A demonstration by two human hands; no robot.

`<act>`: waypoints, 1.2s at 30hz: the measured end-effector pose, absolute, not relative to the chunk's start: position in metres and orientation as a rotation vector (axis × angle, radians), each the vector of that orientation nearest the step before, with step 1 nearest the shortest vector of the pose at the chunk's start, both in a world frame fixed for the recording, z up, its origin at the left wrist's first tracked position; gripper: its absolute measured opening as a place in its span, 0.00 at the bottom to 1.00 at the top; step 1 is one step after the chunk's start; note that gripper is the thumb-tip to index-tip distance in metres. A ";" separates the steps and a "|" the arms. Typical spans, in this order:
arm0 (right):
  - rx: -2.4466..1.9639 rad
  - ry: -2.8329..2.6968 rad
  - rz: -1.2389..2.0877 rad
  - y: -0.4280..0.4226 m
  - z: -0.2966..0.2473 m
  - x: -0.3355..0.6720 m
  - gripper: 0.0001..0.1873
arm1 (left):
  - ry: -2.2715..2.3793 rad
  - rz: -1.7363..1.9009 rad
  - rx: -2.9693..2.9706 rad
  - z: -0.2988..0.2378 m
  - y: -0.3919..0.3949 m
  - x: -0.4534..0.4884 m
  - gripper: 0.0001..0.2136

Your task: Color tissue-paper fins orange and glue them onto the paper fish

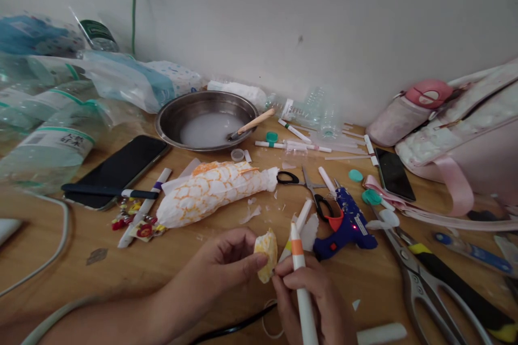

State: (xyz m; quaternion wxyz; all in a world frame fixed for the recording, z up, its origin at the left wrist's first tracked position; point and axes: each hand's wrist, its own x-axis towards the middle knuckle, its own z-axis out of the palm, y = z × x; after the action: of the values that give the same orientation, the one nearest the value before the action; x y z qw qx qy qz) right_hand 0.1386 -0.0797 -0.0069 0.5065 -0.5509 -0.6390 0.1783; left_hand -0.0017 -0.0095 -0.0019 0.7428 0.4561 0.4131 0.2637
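a wooden surface [145, 259] fills most of the lower frame, with a pink-and-white bag [477, 156] at the right edge. above centre sits a metal bowl [165, 132] of cloudy white liquid, a wooden-handled brush [253, 125] resting across its right rim. large metal shears [407, 259] lie at lower right. at centre, a white fish-shaped form [218, 194] with orange scale outlines lies lengthwise across the frame, its narrower end to the right, beyond the hands. at bottom centre the left hand [230, 264] comes in from the lower left and the right hand [319, 291] from below. a blue glue gun [351, 221] lies just past the right hand, its tip near black-handled scissors [309, 186]. the right hand has its fingers closed round a white marker with an orange band [301, 280], standing steeply; its narrow end points to the top of the frame, not at the work. smallest is the curved white-and-yellow piece [269, 250], between the hands and pinched along its left side by the left thumb and fingers. its long axis runs up and down the frame, roughly alongside the marker. the left hand is nearer, being on it; the right fingertips are just beside its lower right edge, and whether they touch i cannot tell.
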 end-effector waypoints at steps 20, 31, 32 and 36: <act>-1.330 -0.681 1.228 -0.071 -0.009 0.138 0.12 | 0.708 0.598 0.946 -0.004 -0.010 -0.003 0.10; -1.429 -0.942 1.150 -0.068 -0.008 0.151 0.05 | 0.948 0.420 1.171 0.008 -0.005 -0.003 0.11; -1.413 -0.954 1.111 -0.067 -0.009 0.153 0.04 | 0.958 0.401 1.201 0.009 -0.006 -0.003 0.11; -1.378 -1.049 1.090 -0.066 -0.014 0.157 0.06 | 0.979 0.313 1.413 0.010 -0.013 -0.005 0.12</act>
State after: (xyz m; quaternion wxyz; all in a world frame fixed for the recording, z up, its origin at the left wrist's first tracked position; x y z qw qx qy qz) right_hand 0.1574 -0.0659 -0.0138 0.5206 -0.5750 -0.4377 0.4547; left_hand -0.0047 -0.0126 0.0095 0.6421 0.6200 0.4294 0.1374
